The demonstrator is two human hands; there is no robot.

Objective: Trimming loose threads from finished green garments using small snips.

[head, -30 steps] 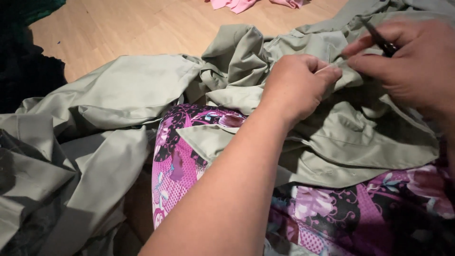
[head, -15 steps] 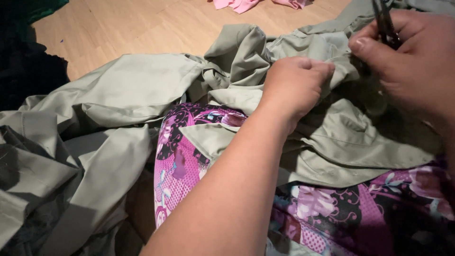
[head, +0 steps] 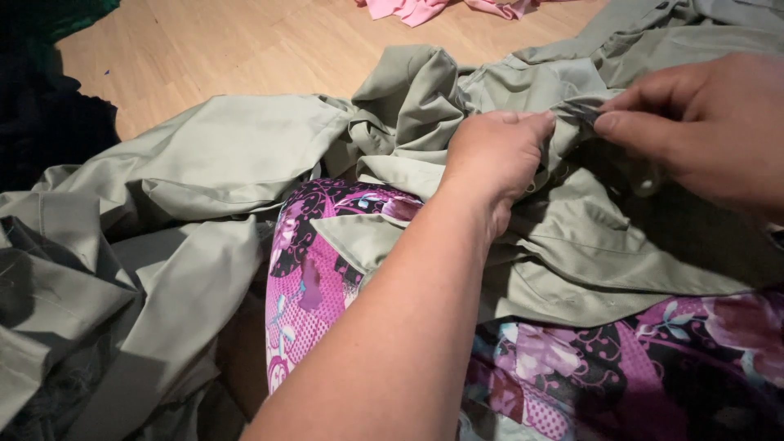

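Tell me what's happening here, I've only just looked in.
A person sits on a light wooden floor with a large, crumpled sage-green cloth garment spread over a lap covered in purple floral fabric. The left hand pinches a fold of the green cloth, and the right hand grips the same fold just beside it, with a small dark item, too hidden to identify, at its fingertips. A pink cloth lies further off on the floor.

Light wooden floor [head: 245, 49], warmly lit; pink cloth [head: 425, 8] at its far edge
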